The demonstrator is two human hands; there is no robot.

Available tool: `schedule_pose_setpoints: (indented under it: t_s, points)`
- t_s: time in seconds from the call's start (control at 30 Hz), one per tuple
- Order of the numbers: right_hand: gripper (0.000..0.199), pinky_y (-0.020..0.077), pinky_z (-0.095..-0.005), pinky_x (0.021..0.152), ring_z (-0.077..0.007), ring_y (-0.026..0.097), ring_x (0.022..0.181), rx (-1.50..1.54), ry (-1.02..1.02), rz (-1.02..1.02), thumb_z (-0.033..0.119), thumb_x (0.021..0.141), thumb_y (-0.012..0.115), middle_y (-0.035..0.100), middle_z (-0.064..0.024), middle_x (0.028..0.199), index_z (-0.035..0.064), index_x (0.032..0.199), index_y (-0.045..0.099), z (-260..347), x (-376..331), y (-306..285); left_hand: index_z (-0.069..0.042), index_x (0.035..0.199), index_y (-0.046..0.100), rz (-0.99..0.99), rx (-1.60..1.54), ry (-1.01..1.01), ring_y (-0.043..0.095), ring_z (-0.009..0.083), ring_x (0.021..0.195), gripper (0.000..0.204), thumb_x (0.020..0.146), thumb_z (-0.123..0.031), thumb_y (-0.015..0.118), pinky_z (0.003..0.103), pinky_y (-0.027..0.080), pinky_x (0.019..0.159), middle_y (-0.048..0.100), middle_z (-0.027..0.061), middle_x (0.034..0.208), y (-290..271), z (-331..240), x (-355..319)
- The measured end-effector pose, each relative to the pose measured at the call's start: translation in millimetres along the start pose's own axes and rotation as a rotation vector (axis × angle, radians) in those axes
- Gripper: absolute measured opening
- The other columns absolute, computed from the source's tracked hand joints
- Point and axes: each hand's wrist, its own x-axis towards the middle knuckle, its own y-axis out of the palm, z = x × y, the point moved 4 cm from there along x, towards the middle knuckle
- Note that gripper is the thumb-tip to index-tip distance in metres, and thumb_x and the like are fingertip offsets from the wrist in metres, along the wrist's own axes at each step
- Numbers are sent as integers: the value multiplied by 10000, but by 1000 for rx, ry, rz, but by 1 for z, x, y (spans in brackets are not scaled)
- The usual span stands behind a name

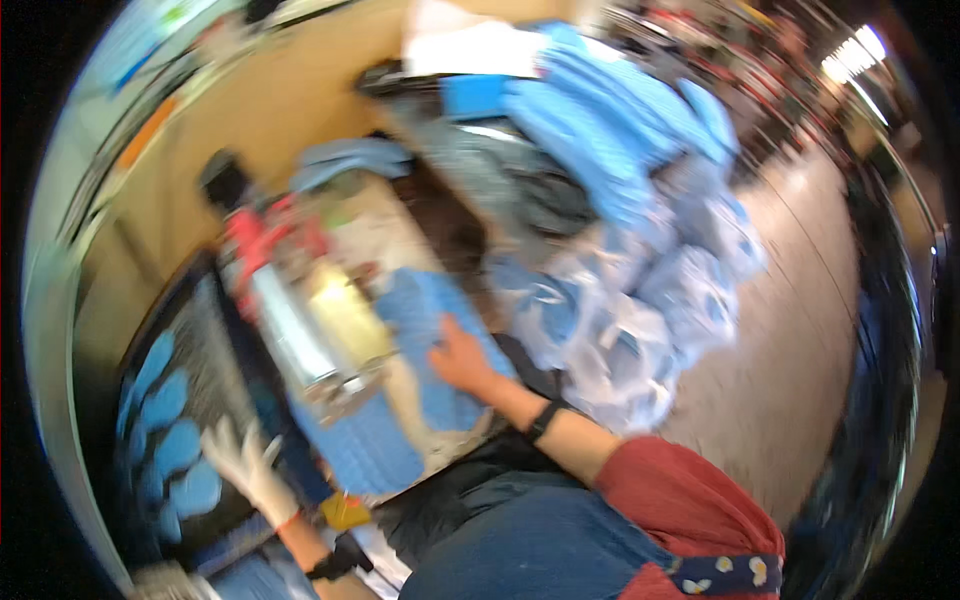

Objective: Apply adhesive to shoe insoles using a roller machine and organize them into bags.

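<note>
The picture is smeared by motion. My right hand (460, 358) is bare and lies flat on a blue quilted cloth piece (425, 305) on the work surface, just right of a machine (300, 310) with red parts and a shiny metal head. My left hand (245, 465) wears a white glove. Its fingers are spread above a dark tray (215, 330) at the left that holds several blue oval pieces (165, 430). Nothing shows in that hand. A second blue cloth piece (365, 455) lies under the machine's front, between my two hands.
A tall heap of blue fabric (610, 120) fills the back right. Below it lie clear plastic bags of blue pieces (640, 320). A tan board (290, 90) runs behind the machine. A pale floor (800, 330) shows at the right, and a small yellow object (345, 510) lies near my left wrist.
</note>
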Motion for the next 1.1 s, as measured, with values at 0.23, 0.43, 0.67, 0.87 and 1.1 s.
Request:
schedule_pose_setpoints:
  t_s: [0.23,0.43,0.67,0.87,1.1]
  points:
    - [636,289,-429,1071,-430,397,1248,-25,31,44,191,813,500,396,-345,1327,-116,1340,321,-23,1,-25,34,1223,483,164,-63,-76,615,211,941,360,872,-20,538,296,550,724,568,141,1090,-2,29,9]
    - [605,349,-451,1019,-428,474,1158,-131,-29,-25,163,798,502,467,-334,1257,-115,1314,350,-33,4,-38,28,1237,473,222,-192,-101,612,225,974,345,898,-29,508,299,540,756,559,151,1134,12,28,11]
    - [628,459,-516,702,-455,583,784,-76,-28,13,250,806,537,601,-296,859,-69,1309,338,-9,-7,2,6,1280,457,142,-55,-89,590,157,894,369,929,-100,494,236,497,674,554,109,1161,-29,50,2]
    - [584,428,-541,619,-473,564,694,32,-36,-13,216,810,528,591,-297,773,-33,1299,328,-7,-2,-19,40,1208,494,101,-114,-18,559,192,622,368,899,-147,565,291,518,689,594,76,760,9,-2,-5]
    - [568,378,-385,985,-324,502,1151,303,292,130,144,811,510,491,-231,1283,-10,1343,379,21,5,-28,19,1265,463,149,-122,-87,604,199,914,349,921,-44,471,274,526,712,543,134,1138,-12,34,5]
